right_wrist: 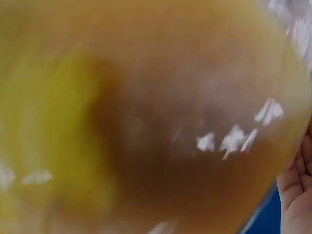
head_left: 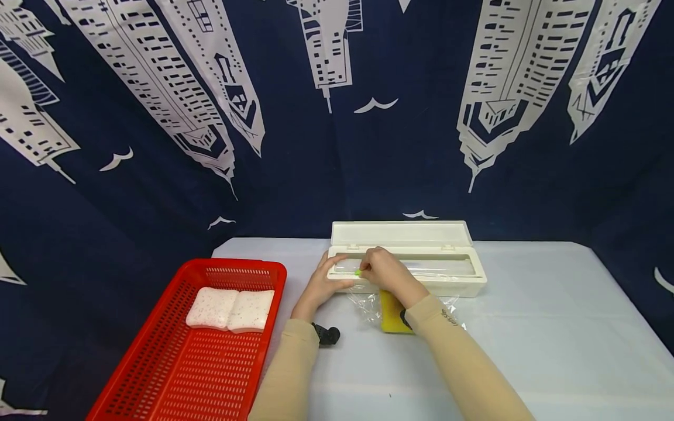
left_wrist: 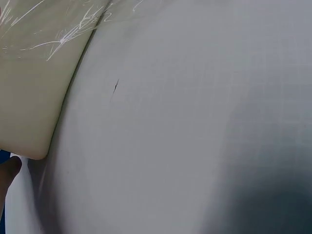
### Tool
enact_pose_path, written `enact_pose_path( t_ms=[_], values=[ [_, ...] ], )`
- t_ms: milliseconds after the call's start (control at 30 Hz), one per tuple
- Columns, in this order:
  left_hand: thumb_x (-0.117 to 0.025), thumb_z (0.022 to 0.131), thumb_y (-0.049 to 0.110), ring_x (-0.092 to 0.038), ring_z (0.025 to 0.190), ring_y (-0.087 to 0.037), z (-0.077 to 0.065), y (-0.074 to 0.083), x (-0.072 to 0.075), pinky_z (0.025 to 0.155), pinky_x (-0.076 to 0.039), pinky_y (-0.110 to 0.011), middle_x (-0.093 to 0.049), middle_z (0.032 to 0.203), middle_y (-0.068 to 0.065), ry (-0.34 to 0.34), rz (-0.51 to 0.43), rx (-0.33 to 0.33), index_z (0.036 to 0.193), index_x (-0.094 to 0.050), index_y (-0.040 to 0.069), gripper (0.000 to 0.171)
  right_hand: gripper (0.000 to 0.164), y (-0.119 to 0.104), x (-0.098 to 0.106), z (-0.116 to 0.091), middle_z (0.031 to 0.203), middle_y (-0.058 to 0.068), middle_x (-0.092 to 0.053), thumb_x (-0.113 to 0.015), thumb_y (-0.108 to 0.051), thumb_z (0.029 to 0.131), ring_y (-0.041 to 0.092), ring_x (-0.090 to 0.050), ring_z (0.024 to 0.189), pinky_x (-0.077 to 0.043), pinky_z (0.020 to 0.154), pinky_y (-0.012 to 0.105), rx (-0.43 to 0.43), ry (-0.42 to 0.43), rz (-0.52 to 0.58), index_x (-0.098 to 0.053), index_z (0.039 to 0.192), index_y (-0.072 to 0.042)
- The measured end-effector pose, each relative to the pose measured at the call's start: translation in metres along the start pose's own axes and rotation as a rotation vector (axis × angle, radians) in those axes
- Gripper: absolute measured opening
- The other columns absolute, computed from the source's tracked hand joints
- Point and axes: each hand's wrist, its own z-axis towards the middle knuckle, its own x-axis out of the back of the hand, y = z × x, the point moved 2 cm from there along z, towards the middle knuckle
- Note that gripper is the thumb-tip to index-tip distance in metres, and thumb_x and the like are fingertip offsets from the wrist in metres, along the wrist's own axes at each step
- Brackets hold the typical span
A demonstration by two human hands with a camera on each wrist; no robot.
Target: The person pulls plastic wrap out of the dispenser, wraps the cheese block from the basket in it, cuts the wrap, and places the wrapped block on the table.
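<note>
A white cling film dispenser [head_left: 466, 286] stands on the table, its hinged lid [head_left: 400, 233] raised, with a clear film roll [head_left: 442, 267] inside. My left hand [head_left: 317, 286] grips its left end, fingers over the top and thumb along the front. Near that end, my right hand [head_left: 387, 270] pinches a small green slide cutter [head_left: 358, 273] on the front edge. Clear film [head_left: 368, 304] hangs over the front onto a yellow block [head_left: 391, 318], partly hidden by my right wrist. Close up in the right wrist view, the yellow block [right_wrist: 58, 131] is blurred behind shiny film.
A red plastic basket [head_left: 276, 275] at the left holds two white speckled blocks [head_left: 210, 309] side by side. Behind the white-covered table [head_left: 532, 316] hangs a dark blue curtain [head_left: 337, 158] with white building prints. A black wrist device [head_left: 327, 335] sits at my left wrist.
</note>
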Motion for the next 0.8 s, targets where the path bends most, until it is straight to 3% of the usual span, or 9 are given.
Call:
enact_pose_path(
  t_ms=[167, 333, 633, 800],
  values=[
    [-0.085, 0.076, 0.019, -0.026, 0.147, -0.025, 0.0, 0.001, -0.001, 0.118, -0.023, -0.056, -0.024, 0.162, 0.003, 0.0, -0.004, -0.007, 0.134, -0.059, 0.026, 0.065, 0.005, 0.026, 0.02, -0.021, 0.089, 0.006, -0.071, -0.073, -0.005, 0.086, 0.023, -0.062, 0.089, -0.055, 0.084, 0.037, 0.008, -0.015, -0.019, -0.075, 0.089, -0.003],
    [-0.085, 0.075, 0.021, -0.019, 0.15, -0.026, -0.001, 0.0, -0.001, 0.118, -0.019, -0.058, -0.017, 0.165, 0.002, 0.004, -0.006, 0.026, 0.134, -0.059, 0.028, 0.064, 0.005, 0.053, 0.035, -0.045, 0.086, 0.004, -0.069, -0.074, -0.003, 0.084, 0.021, -0.06, 0.085, -0.054, 0.079, 0.036, -0.002, 0.039, -0.066, -0.076, 0.088, -0.004],
    [-0.085, 0.076, 0.019, -0.019, 0.15, -0.027, 0.002, -0.002, -0.001, 0.119, -0.019, -0.056, -0.018, 0.165, 0.0, -0.009, -0.01, 0.02, 0.134, -0.059, 0.023, 0.064, 0.006, 0.072, 0.042, -0.064, 0.085, 0.003, -0.068, -0.075, -0.001, 0.082, 0.019, -0.057, 0.082, -0.053, 0.073, 0.033, 0.086, 0.121, -0.117, -0.076, 0.086, -0.005],
    [-0.085, 0.076, 0.021, -0.019, 0.151, -0.026, 0.001, -0.001, -0.001, 0.119, -0.019, -0.056, -0.016, 0.165, 0.002, -0.003, -0.014, 0.029, 0.133, -0.059, 0.025, 0.063, 0.008, 0.092, 0.054, -0.081, 0.083, 0.005, -0.069, -0.077, 0.003, 0.078, 0.024, -0.06, 0.081, -0.053, 0.076, 0.039, 0.09, 0.184, -0.124, -0.075, 0.083, -0.004]
  ],
)
